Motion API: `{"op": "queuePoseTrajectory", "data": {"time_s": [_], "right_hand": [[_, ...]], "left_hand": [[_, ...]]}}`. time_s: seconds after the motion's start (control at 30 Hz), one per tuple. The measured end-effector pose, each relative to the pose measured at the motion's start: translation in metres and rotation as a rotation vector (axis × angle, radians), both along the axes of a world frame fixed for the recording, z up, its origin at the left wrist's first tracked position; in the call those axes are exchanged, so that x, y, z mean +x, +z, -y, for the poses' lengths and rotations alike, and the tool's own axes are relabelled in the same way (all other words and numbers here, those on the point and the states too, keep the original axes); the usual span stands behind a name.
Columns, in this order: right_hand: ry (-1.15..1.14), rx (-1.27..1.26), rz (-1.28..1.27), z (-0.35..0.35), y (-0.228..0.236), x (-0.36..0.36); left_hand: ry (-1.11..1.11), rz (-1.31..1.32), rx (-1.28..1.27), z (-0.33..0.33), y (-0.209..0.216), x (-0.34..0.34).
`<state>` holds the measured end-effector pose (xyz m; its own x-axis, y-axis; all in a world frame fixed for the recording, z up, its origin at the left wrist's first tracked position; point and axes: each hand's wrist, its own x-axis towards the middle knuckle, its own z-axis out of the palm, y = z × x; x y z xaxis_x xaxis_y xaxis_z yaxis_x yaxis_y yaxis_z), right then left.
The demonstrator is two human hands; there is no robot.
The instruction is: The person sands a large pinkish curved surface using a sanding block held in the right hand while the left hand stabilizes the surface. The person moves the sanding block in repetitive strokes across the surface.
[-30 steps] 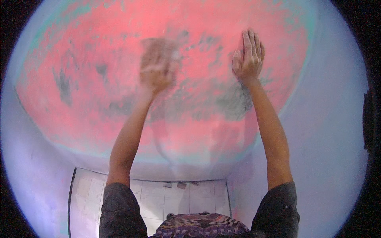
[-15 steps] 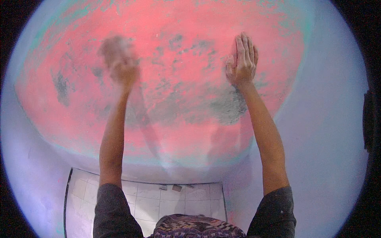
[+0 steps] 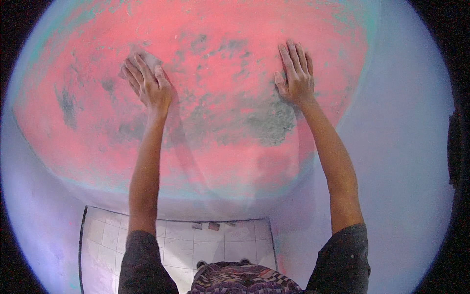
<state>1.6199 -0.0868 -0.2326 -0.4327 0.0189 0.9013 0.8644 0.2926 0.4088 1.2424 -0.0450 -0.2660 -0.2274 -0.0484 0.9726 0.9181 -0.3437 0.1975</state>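
Note:
A wall (image 3: 220, 166) with a large pink and grey patch, ringed in teal and then pale violet, fills most of the view. On the left of the patch, my left hand (image 3: 155, 88) presses a pale grey sheet of sandpaper (image 3: 148, 55) against the surface. Its corners stick out past the fingertips, while the palm hides the middle. Farther right, my right hand (image 3: 297, 81) rests flat on the pink area, fingers stretched and thumb apart, holding nothing. Pale dust coats the fingers of both hands. Rough grey blotches show between and below the hands.
Below the wall lies a white tiled floor (image 3: 178, 245) with a dark border line. A small brownish block (image 3: 214, 226) and a grey piece (image 3: 197, 226) lie by the wall's foot. Something dark (image 3: 454, 149) stands at the far right edge.
My left hand, blurred before, now shows sharply with the sheet of sandpaper spread under it, a little lower. My right hand stays flat on the wall, its fingers tilted slightly more to the left.

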Motion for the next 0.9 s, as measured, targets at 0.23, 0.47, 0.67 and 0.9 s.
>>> {"op": "queuePoseTrajectory", "data": {"time_s": [0.23, 0.47, 0.67, 0.9], "right_hand": [[0.007, -0.016, -0.018, 0.011, 0.027, -0.011], [0.037, -0.004, -0.043, 0.030, 0.049, -0.061], [-0.020, -0.010, -0.042, 0.040, 0.041, -0.063], [-0.035, 0.000, -0.055, 0.041, 0.031, -0.067]], "left_hand": [[-0.138, -0.629, -0.146, 0.033, -0.014, 0.086], [-0.146, 0.480, 0.005, 0.011, 0.054, -0.049], [-0.095, -0.355, -0.049, 0.039, 0.035, 0.048], [-0.101, 0.041, 0.029, 0.004, 0.048, -0.029]]}}
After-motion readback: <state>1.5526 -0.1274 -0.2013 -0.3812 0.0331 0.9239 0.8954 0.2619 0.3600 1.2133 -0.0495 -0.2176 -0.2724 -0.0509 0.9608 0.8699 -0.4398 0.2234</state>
